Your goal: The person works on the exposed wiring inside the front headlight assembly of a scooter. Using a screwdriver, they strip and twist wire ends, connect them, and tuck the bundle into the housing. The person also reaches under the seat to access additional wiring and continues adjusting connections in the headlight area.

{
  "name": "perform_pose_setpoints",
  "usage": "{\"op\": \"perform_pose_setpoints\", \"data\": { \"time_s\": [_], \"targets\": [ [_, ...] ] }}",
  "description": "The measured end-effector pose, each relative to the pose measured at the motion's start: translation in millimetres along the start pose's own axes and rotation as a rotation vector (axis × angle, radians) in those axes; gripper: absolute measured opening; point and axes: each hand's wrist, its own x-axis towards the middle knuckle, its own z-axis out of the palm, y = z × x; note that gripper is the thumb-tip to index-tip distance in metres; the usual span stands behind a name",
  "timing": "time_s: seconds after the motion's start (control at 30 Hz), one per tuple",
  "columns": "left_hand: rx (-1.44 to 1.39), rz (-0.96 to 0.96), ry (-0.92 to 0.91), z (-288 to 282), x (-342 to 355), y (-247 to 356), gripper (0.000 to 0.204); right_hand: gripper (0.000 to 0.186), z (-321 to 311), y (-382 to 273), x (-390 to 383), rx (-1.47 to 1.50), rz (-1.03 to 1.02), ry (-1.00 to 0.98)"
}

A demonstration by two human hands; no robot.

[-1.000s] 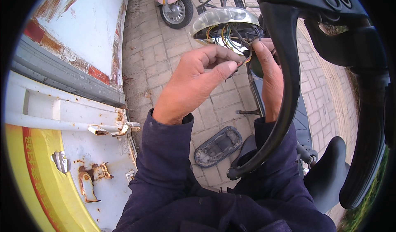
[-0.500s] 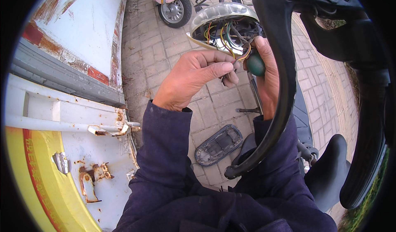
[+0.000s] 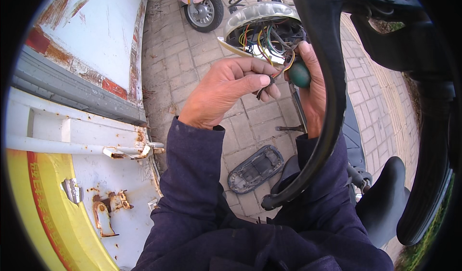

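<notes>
An opened headlight housing (image 3: 264, 12) with a clear rim hangs at the top centre, and coloured wires (image 3: 260, 40) spill out of it. Thumb and fingers of my left hand (image 3: 211, 95) pinch the dark end of a small wire bundle (image 3: 280, 70), just below the housing. My right hand (image 3: 314, 105) is closed around a green round-ended handle (image 3: 300, 74); its thumb points up beside the wires. Whatever extends from that handle is hidden. Part of my right hand and forearm lies behind a curved black lever (image 3: 335, 102).
A rusty white metal panel (image 3: 91, 35) and a yellow banner (image 3: 53, 213) stand at the left. The pink scooter's wheel (image 3: 204, 13) is at the top. A dark oblong tray-like part (image 3: 255, 169) lies on the paving. A black handlebar grip (image 3: 428, 150) rises at the right.
My left fingers have shifted slightly on the wires, and the dark end between them shows more clearly. The housing has tilted a little. My right hand stays almost in place.
</notes>
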Motion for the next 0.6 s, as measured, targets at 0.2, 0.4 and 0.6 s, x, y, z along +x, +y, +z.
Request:
{"op": "perform_pose_setpoints", "data": {
  "time_s": [0.2, 0.4, 0.6],
  "targets": [
    [-0.036, -0.032, -0.019, -1.1, 4.4, -6.0, 0.027, 0.019, -5.5, 4.4, 3.7, -0.019, -0.004, -0.05],
    [-0.068, -0.012, 0.006, 2.2, 4.6, -8.2, 0.028, 0.02, -9.3, 6.8, 5.4, -0.031, 0.007, -0.043],
    [-0.058, -0.027, 0.056, 4.5, 3.5, -4.7, 0.028, 0.02, -10.9, 8.3, 6.0, -0.043, 0.045, -0.052]
  ]
}}
